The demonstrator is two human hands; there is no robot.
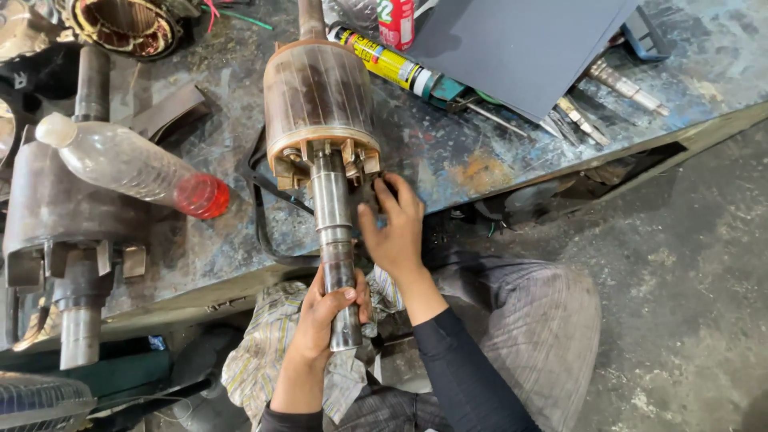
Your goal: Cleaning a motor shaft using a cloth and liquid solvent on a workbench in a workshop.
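Observation:
A motor rotor lies on the metal workbench, its steel shaft sticking out over the front edge toward me. My left hand is wrapped around the shaft's near end. My right hand rests beside the shaft just below the rotor's finned end ring, fingertips touching a dark piece there that I cannot make out. A striped cloth lies on my lap under the shaft.
A second rotor lies at the left with a plastic bottle holding red liquid resting on it. A sealant tube, dark sheets, pliers and a stator sit farther back. A black belt loop lies beside the shaft.

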